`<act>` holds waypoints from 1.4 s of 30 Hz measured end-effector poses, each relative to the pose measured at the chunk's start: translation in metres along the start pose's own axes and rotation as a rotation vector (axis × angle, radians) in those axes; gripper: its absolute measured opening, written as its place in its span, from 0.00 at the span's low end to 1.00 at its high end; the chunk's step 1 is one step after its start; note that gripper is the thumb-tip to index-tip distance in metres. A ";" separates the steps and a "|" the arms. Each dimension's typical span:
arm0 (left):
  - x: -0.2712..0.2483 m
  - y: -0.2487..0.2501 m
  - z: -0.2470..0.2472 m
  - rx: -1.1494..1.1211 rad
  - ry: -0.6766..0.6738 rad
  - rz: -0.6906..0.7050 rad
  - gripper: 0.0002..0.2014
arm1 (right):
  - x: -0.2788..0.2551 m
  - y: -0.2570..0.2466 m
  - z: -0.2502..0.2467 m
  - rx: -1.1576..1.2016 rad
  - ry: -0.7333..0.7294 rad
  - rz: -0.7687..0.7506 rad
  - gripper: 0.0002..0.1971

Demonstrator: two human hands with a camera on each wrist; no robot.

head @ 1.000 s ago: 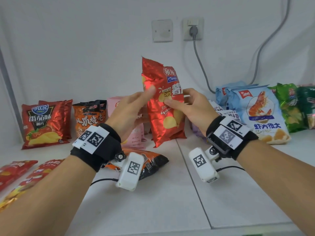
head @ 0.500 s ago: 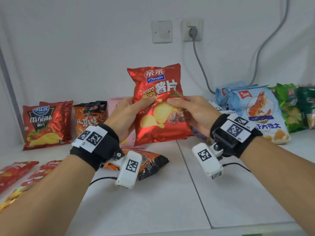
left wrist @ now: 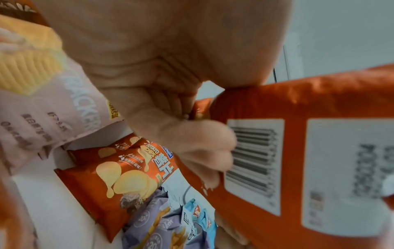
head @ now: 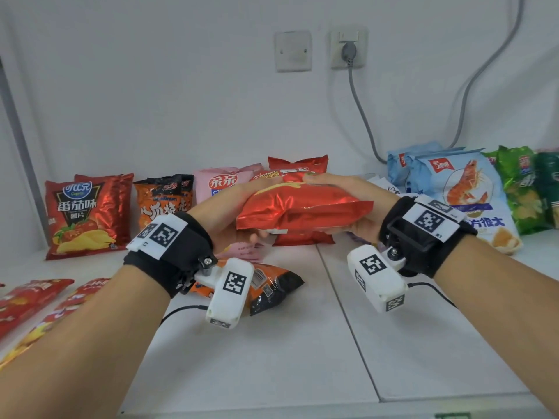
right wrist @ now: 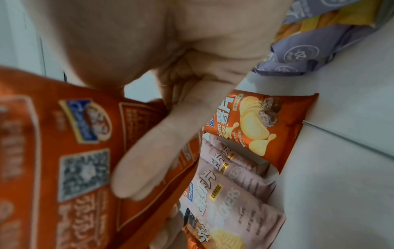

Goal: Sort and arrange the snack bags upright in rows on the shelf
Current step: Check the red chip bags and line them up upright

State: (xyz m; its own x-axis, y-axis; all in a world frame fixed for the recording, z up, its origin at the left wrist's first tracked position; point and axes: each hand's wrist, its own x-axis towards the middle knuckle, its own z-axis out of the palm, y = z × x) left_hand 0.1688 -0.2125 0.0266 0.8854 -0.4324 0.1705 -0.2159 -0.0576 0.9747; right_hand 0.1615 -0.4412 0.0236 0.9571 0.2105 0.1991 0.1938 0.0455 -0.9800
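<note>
I hold a red potato chip bag (head: 302, 204) in both hands above the middle of the white shelf (head: 272, 358). It lies nearly flat, its top pointing at the wall. My left hand (head: 223, 204) grips its left side, thumb on top and fingers curled under. My right hand (head: 348, 189) grips the right side the same way. In the left wrist view my fingers (left wrist: 204, 151) press the bag's back (left wrist: 298, 118) by the barcode. In the right wrist view my fingers (right wrist: 160, 151) lie across the printed back (right wrist: 64, 151). A matching red bag (head: 298, 167) stands right behind it.
Red tomato chip bags (head: 81, 216), orange-black bags (head: 163, 201) and pink cracker bags (head: 217, 182) stand along the wall at left. Blue shrimp bags (head: 462, 189) and green bags (head: 523, 189) stand at right. An orange-black bag (head: 272, 282) and red bags (head: 30, 297) lie flat in front.
The red bag was edge-on, then upright with its front to me. Now both hands have tipped it flat, top away, and lowered it toward the standing red bag.
</note>
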 end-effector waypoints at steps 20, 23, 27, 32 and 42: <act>0.001 0.009 -0.004 0.363 0.204 0.659 0.28 | 0.004 0.002 -0.002 -0.448 0.154 -0.650 0.19; 0.000 0.007 -0.003 0.424 0.204 0.707 0.25 | 0.002 0.001 -0.003 -0.515 0.183 -0.708 0.17; 0.000 0.008 -0.001 0.418 0.182 0.688 0.29 | 0.004 0.003 -0.004 -0.509 0.186 -0.690 0.19; 0.004 0.006 0.000 0.407 0.222 0.617 0.27 | 0.008 0.004 -0.005 -0.512 0.204 -0.623 0.20; 0.025 0.022 -0.012 0.236 0.320 0.360 0.19 | 0.016 -0.019 -0.023 -0.205 0.261 -0.379 0.12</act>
State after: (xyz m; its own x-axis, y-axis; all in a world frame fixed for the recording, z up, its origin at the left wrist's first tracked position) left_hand 0.1913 -0.2138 0.0545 0.8113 -0.1684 0.5598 -0.5835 -0.1727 0.7936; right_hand 0.1784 -0.4609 0.0455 0.8278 -0.0364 0.5599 0.5519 -0.1271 -0.8242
